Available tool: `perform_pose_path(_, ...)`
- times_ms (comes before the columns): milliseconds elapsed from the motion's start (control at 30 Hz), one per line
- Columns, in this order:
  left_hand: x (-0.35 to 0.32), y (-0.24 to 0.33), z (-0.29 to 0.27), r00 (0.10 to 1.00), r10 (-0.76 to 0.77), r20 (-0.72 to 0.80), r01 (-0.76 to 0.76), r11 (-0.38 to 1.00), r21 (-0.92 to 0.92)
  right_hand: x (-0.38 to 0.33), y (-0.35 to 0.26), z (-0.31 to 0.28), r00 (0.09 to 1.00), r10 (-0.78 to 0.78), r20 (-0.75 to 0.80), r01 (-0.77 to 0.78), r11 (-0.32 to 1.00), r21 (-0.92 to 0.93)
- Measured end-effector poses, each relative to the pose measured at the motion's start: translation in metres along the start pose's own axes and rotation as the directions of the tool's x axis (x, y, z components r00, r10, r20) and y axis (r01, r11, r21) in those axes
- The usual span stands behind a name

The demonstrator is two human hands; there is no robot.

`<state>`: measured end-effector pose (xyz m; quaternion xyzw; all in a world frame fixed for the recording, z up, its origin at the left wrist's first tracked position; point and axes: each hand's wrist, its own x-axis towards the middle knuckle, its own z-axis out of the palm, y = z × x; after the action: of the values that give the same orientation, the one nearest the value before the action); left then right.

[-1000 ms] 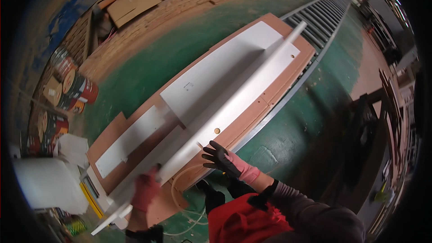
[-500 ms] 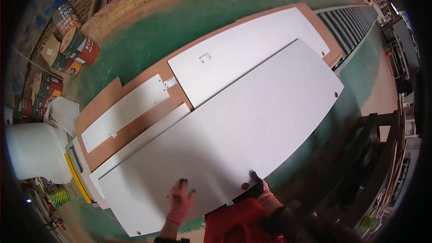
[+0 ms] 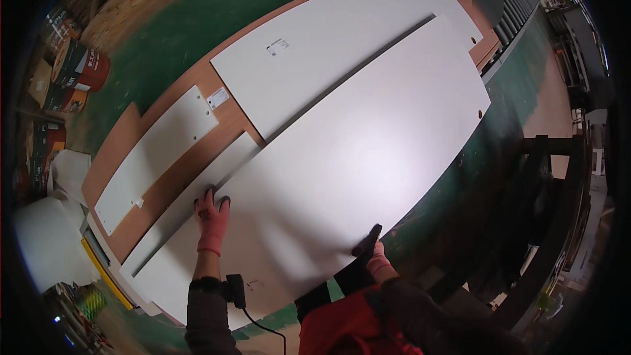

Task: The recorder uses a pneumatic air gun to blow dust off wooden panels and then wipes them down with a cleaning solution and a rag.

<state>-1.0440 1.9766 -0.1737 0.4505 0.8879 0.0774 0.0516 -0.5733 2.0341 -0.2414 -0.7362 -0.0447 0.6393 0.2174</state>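
Note:
A large white panel lies slantwise before me, overlapping other boards. My left hand, in a pink glove with dark fingertips, rests on its left part. The fingers are a little apart, and their tips reach the panel's far long edge. At the near edge, my right hand has its dark-tipped thumb on the panel's top face; the remaining fingers are hidden beneath the edge. Under the far side lie a second wide white panel with a label and a narrow white strip.
A brown board carries a short white piece with holes. Beyond the right end is a roller conveyor. Paint buckets stand left, above a white wrapped bulk. A dark rack stands at right.
My left hand has moved away from me and leftward across the panel to its far edge. The right hand stays at the near edge. The whole view has shifted and turned slightly.

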Motion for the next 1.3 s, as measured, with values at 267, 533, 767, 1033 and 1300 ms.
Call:
perform_pose_path(267,0.047,-0.02,-0.017,0.912,-0.151,0.381,0.245,0.946,-0.211,-0.042,-0.025,0.022,0.998,0.035,-0.049,-0.039,0.997,-0.071)
perform_pose_path(533,0.033,-0.112,-0.027,0.884,0.021,0.467,0.11,0.962,-0.25,-0.126,-0.056,0.028,0.979,0.12,0.164,-0.139,0.984,0.111)
perform_pose_path(767,0.027,0.003,-0.214,0.957,-0.025,0.287,0.088,0.974,-0.208,-0.243,-0.119,0.0,0.947,0.226,0.23,-0.272,0.943,0.192)
perform_pose_path(1033,0.004,0.018,-0.313,0.975,0.052,0.215,-0.043,0.998,-0.048,-0.338,-0.18,-0.034,0.943,-0.041,0.329,-0.012,0.987,0.16)
perform_pose_path(1300,0.006,0.114,-0.42,0.974,-0.086,0.21,0.078,0.996,0.047,-0.371,-0.213,-0.042,0.904,-0.168,0.394,0.199,0.979,-0.04)
